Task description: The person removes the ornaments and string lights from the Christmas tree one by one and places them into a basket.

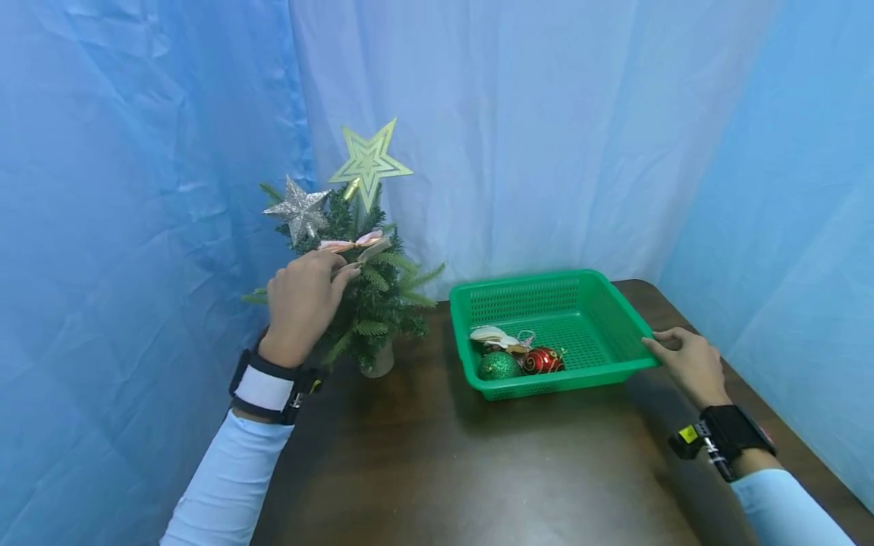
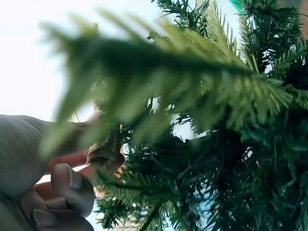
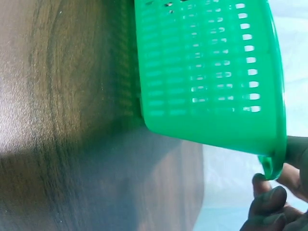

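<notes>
My left hand [image 1: 305, 299] reaches into a small Christmas tree [image 1: 382, 303] and pinches a ribbon bow [image 1: 355, 243] on its front branches. In the left wrist view, curled fingers [image 2: 72, 190] grip a piece of brownish ribbon [image 2: 103, 156], partly hidden by a blurred branch. A gold star [image 1: 369, 161] tops the tree, and a silver glitter star [image 1: 299, 210] sits at its upper left. On the right, my right hand [image 1: 691, 365] pinches the near right corner rim of a green plastic basket [image 1: 546, 387]; the right wrist view shows thumb and fingers around that rim.
Inside the basket lie a green glitter ball [image 1: 499, 365], a red ball with gold swirls [image 1: 542, 361] and a whitish ornament [image 1: 493, 336]. Basket and tree pot [image 1: 378, 360] stand on a dark wooden table [image 1: 478, 470]. Blue-white curtains [image 1: 532, 136] close off the back and sides.
</notes>
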Demonstrator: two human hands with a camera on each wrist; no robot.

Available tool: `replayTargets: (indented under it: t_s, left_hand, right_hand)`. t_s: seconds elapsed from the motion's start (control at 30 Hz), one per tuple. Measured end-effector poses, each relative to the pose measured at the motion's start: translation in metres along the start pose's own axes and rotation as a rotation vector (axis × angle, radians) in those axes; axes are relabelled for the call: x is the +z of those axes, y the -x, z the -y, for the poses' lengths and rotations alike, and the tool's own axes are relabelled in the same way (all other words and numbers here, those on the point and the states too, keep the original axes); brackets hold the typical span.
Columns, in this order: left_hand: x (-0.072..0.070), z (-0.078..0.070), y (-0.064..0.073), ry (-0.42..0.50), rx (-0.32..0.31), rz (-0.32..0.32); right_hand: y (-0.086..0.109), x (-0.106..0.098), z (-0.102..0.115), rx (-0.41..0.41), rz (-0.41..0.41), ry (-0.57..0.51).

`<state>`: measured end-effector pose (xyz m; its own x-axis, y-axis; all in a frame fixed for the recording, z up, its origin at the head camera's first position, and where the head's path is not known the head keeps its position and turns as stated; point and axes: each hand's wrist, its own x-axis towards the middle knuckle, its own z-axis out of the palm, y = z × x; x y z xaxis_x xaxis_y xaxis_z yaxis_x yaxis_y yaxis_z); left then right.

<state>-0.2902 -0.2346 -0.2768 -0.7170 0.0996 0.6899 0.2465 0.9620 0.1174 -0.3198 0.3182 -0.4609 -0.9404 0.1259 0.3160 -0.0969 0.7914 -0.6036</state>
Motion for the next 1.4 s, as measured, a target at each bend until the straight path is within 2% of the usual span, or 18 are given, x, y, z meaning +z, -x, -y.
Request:
replayTargets:
  t_s: [0.37, 0.67, 0.87, 1.17, 1.4]
  left_hand:
    - [0.002, -0.002, -0.002, -0.028, 0.023, 0.002]
    - [0.000, -0.001, 0.003, 0.005, 0.030, -0.086]
    - [-0.001, -0.005, 0.006, 0.042, 0.053, -0.122]
    - [-0.005, -0.026, 0.006, 0.164, 0.132, -0.190]
    - [0.003, -0.042, 0.010, 0.323, 0.172, -0.158]
  right_hand:
    - [-0.003, 0.004, -0.002, 0.025, -0.003, -0.001]
    - [-0.004, 0.005, 0.000, 0.077, -0.007, 0.012]
    - [-0.003, 0.007, 0.001, 0.063, -0.026, 0.033]
    - [-0.001, 0.008, 0.000, 0.015, -0.069, 0.037]
    - [0.000, 0.009, 0.001, 0.019, -0.073, 0.030]
